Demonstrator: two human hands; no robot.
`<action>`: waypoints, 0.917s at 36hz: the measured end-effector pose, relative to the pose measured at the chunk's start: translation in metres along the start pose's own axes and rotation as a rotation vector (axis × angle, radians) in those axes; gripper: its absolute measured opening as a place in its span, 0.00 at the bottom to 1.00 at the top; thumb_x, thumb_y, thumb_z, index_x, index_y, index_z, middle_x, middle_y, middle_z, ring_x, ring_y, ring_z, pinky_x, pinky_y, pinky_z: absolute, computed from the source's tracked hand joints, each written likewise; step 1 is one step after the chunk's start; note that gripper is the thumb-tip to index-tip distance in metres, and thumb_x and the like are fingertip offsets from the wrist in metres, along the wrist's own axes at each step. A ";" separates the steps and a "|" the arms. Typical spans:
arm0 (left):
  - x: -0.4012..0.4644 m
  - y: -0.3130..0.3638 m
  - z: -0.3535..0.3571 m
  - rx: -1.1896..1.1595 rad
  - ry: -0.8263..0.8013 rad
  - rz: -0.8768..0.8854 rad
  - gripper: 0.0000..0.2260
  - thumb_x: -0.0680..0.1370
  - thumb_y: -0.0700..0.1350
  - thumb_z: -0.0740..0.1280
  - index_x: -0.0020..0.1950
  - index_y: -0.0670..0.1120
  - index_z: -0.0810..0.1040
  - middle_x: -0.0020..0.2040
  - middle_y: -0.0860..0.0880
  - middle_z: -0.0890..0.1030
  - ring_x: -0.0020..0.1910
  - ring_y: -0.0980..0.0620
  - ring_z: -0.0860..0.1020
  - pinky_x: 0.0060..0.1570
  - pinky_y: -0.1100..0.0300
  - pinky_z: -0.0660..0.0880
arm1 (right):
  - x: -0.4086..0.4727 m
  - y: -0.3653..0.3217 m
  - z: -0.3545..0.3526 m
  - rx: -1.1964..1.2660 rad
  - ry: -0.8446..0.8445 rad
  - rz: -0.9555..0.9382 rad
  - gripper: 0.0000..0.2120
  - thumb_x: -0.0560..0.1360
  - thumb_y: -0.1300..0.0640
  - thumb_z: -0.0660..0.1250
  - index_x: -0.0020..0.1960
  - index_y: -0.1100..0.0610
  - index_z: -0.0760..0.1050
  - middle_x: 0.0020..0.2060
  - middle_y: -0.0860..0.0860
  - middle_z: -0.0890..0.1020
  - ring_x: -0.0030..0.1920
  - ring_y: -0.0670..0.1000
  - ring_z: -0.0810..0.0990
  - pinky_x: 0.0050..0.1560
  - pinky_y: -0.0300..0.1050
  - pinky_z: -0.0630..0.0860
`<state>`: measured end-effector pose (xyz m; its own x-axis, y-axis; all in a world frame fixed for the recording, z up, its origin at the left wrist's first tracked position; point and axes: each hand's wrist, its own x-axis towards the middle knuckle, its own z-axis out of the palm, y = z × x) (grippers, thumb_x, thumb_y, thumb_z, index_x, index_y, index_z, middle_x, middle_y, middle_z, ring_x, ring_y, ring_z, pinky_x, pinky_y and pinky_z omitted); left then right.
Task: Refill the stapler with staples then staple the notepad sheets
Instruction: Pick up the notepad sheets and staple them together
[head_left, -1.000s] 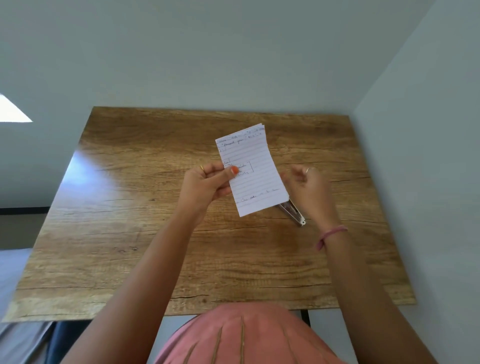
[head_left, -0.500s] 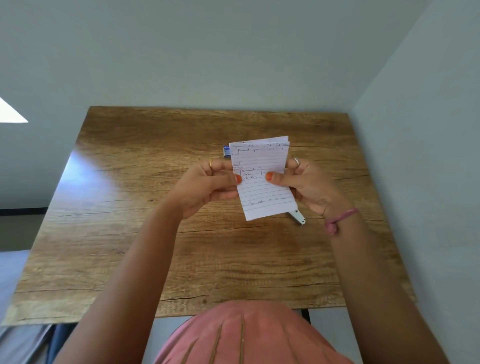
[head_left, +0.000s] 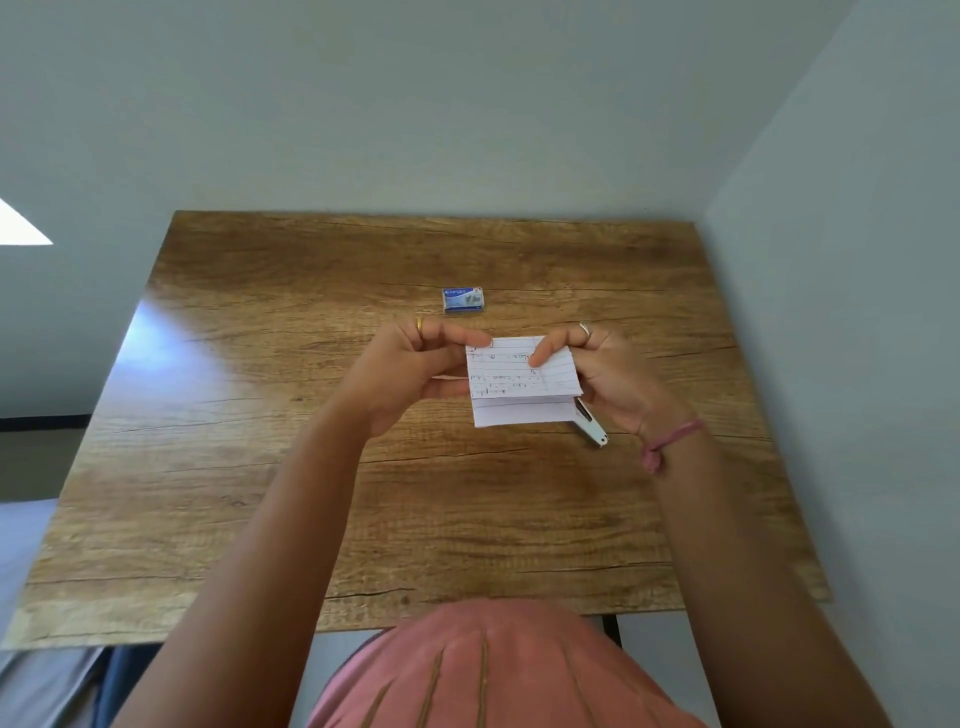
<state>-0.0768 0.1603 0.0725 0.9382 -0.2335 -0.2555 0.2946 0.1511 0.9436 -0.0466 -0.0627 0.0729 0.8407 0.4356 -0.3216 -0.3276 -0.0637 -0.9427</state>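
Notepad sheets (head_left: 522, 382) held folded above the bench (head_left: 311, 467), left hand (head_left: 410, 374) and right hand (head_left: 602, 379) both pinching the top edge. Light, floppy paper: grip near the edges. Stapler (head_left: 591, 425) on the bench underneath, staple box (head_left: 463, 300) well behind.

Handwritten lines cover the folded notepad sheets (head_left: 522, 376), too small to read; white print on the blue staple box (head_left: 463, 300) is equally illegible.
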 end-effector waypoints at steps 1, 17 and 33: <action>0.000 -0.001 0.000 -0.012 -0.001 -0.001 0.10 0.78 0.33 0.63 0.49 0.43 0.83 0.50 0.47 0.85 0.50 0.50 0.84 0.41 0.61 0.80 | -0.001 0.000 0.000 -0.023 0.006 -0.016 0.24 0.77 0.71 0.59 0.32 0.52 0.83 0.40 0.49 0.86 0.42 0.46 0.85 0.33 0.34 0.77; 0.002 0.001 0.014 -0.397 0.194 -0.116 0.09 0.79 0.36 0.63 0.57 0.39 0.78 0.47 0.43 0.85 0.45 0.49 0.84 0.41 0.60 0.80 | -0.005 -0.006 -0.001 -0.370 0.110 -0.175 0.25 0.77 0.73 0.56 0.34 0.53 0.82 0.45 0.47 0.84 0.47 0.48 0.85 0.38 0.41 0.82; 0.007 -0.010 0.034 -0.518 0.407 -0.189 0.22 0.64 0.39 0.78 0.56 0.38 0.80 0.48 0.42 0.85 0.44 0.49 0.85 0.38 0.61 0.80 | -0.005 -0.003 -0.002 -0.570 0.209 -0.238 0.27 0.75 0.72 0.57 0.31 0.47 0.81 0.40 0.44 0.84 0.41 0.70 0.79 0.34 0.64 0.78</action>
<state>-0.0797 0.1242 0.0684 0.8259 0.0632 -0.5603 0.4141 0.6065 0.6787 -0.0493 -0.0664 0.0769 0.9470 0.3164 -0.0549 0.1092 -0.4781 -0.8715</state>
